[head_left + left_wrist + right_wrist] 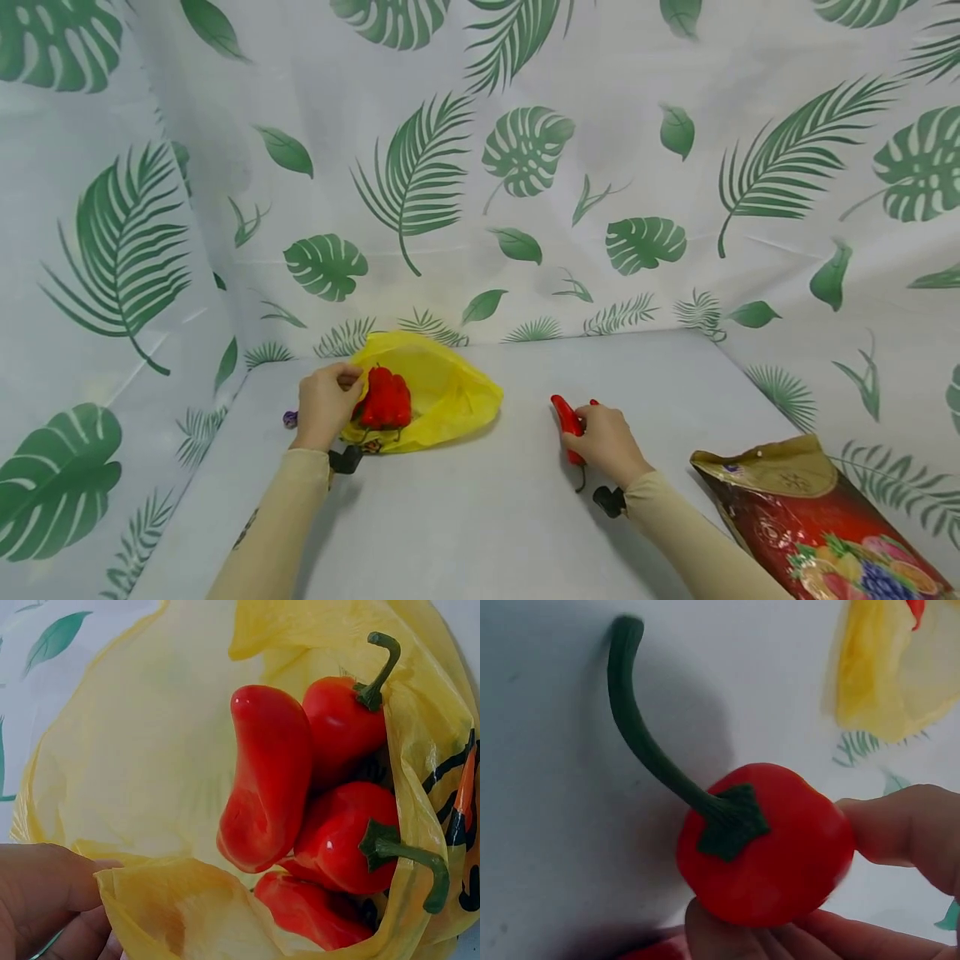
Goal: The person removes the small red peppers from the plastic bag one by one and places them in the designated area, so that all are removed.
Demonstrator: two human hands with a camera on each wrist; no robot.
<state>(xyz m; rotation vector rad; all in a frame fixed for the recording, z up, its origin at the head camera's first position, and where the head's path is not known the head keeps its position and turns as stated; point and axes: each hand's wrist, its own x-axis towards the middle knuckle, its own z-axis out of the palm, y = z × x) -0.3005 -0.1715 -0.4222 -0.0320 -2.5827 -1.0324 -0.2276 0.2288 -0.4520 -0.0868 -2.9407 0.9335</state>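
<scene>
A yellow plastic bag (pixel 457 396) lies on the table with its mouth spread, and several red peppers (pixel 266 780) with green stems rest inside. My left hand (pixel 325 404) pinches the edge of the bag between thumb and fingers, as the left wrist view shows. To the right, my right hand (pixel 609 442) grips a red chili pepper (pixel 780 847) with a long curved green stem, thumb on one side and fingers on the other. Part of another red pepper (pixel 660 951) shows beneath the right fingers; most of it is hidden.
A shiny red and gold bag (pixel 817 517) printed with fruit lies at the right edge of the table. A small purple object (pixel 290 419) sits left of my left hand. Leaf-patterned sheeting (pixel 450 167) walls in the white table (pixel 465 525).
</scene>
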